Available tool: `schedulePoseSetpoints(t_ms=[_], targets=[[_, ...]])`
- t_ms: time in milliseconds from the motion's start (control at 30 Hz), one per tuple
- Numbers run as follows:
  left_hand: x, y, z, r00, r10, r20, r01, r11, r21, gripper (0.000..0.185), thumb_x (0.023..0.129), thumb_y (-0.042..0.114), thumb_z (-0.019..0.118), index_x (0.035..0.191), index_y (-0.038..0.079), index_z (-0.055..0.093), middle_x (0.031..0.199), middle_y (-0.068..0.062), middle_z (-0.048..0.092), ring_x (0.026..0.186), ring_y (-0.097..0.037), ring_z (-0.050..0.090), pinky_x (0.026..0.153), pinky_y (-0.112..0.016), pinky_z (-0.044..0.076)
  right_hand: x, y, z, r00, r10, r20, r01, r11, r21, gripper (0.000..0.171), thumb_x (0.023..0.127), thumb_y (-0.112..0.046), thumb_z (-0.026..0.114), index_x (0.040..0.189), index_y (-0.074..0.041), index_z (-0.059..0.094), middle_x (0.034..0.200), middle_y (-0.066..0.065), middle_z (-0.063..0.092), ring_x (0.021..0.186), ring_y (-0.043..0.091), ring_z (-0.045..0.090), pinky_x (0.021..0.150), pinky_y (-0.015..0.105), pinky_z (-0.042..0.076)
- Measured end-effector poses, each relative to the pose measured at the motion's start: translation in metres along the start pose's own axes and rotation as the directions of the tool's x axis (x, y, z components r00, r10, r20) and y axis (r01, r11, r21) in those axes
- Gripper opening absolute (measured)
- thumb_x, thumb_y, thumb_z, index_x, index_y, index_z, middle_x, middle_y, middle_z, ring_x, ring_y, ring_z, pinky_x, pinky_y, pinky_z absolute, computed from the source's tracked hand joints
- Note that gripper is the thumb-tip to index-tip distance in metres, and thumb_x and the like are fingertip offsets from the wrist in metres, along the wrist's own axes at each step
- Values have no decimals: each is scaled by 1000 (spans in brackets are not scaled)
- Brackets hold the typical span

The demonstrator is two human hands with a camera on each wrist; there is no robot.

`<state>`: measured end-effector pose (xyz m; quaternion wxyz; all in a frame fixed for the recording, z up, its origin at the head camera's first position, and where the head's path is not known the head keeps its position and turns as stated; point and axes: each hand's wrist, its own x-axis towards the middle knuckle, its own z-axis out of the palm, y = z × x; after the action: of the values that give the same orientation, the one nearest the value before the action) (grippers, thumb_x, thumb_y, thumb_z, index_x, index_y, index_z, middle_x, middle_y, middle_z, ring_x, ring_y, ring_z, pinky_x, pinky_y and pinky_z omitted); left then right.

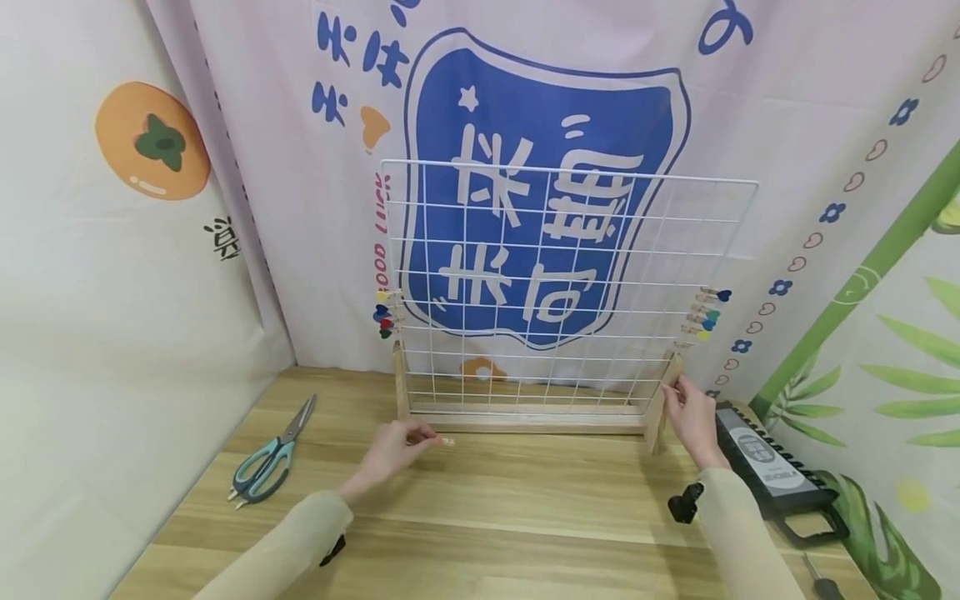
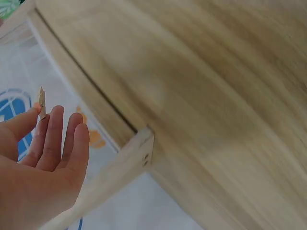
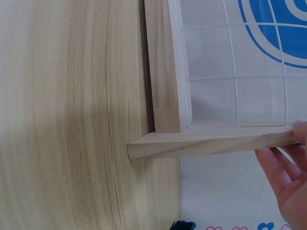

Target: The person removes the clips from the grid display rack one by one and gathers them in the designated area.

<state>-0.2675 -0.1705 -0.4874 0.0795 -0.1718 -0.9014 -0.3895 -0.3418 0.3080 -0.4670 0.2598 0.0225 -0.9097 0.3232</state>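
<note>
Head view: the left hand [image 1: 393,446] pinches a small wooden clip [image 1: 447,441] at its fingertips, low over the wooden table [image 1: 480,517], just in front of the wire grid panel [image 1: 566,283] that stands in its wooden base [image 1: 528,421]. The clip's long axis runs roughly 9 to 3 o'clock, its free end pointing to 3. The right hand [image 1: 692,414] grasps the base's right upright [image 1: 667,392] near its top, steadying the stand. Colored clips [image 1: 386,313] already sit on the panel's left edge, and more [image 1: 707,315] on its right edge. Scissors [image 1: 270,454] lie at 9 o'clock from the left hand; a black tool [image 1: 772,467] lies at 3 o'clock from the right hand.

Judgement: the step in hand is bringing a clip to the grid. The next move calls for raising it toward a wire at about 12 o'clock and squeezing it open while the right hand keeps the stand from shifting.

Left wrist view: the left hand [image 2: 43,158] shows straight fingers, thumb and forefinger nipping the clip [image 2: 42,102], which here stands on end, pointing to 12. The base's left foot [image 2: 127,160] lies at 3 o'clock.

Right wrist view: the fingers [image 3: 283,177] of the right hand curl against the upright [image 3: 211,143], whose long axis runs 9 to 3; the grid [image 3: 235,76] rises behind.
</note>
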Motion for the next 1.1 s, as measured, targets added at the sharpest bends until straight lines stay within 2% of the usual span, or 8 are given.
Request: schedulePoseSetpoints(t_ms=[233, 400, 500, 600, 867, 1100], targets=[[4, 0, 22, 998, 18, 61, -18, 1000, 11, 8, 89, 11, 72, 89, 3, 73, 84, -9, 75, 71, -10, 66, 62, -13, 53, 0, 2, 1, 1000, 12, 13, -12, 1000, -4, 17, 103, -11, 50, 105, 4, 58, 114, 32, 67, 108, 49, 66, 87, 57, 58], [5, 1, 33, 996, 26, 80, -30, 998, 49, 8, 88, 10, 72, 88, 2, 72, 81, -9, 74, 68, -10, 64, 60, -12, 52, -1, 3, 1, 1000, 16, 20, -16, 1000, 2, 19, 103, -12, 49, 107, 4, 58, 116, 32, 67, 108, 49, 66, 87, 57, 58], [4, 3, 38, 997, 24, 80, -32, 994, 104, 8, 87, 12, 74, 86, 4, 72, 79, -7, 74, 69, -10, 63, 61, -14, 52, -2, 0, 0, 1000, 17, 19, -17, 1000, 3, 19, 103, -12, 49, 106, 5, 58, 115, 33, 67, 108, 50, 65, 87, 57, 57], [3, 4, 42, 997, 28, 78, -39, 988, 149, 8, 86, 14, 74, 86, 6, 73, 78, -4, 73, 68, -7, 61, 61, -14, 51, -1, 0, 0, 1000, 9, 15, -9, 1000, 3, 18, 103, -11, 49, 105, 5, 58, 114, 32, 67, 108, 50, 65, 87, 58, 57], [1, 2, 46, 990, 99, 101, -115, 979, 168, 6, 84, 10, 76, 83, 4, 74, 77, -5, 74, 66, -5, 60, 58, -13, 50, 0, 1, 1, 1000, 0, 3, 0, 1000, -1, 17, 103, -11, 50, 104, 4, 58, 113, 32, 68, 107, 50, 66, 86, 57, 58], [-1, 0, 49, 988, 92, 125, -115, 976, 187, 10, 84, 12, 77, 82, 3, 75, 77, -4, 74, 66, -5, 60, 59, -13, 50, 0, -1, 0, 1000, 10, 7, -10, 1000, -2, 18, 103, -11, 50, 106, 5, 58, 115, 33, 67, 108, 50, 65, 87, 57, 57]])
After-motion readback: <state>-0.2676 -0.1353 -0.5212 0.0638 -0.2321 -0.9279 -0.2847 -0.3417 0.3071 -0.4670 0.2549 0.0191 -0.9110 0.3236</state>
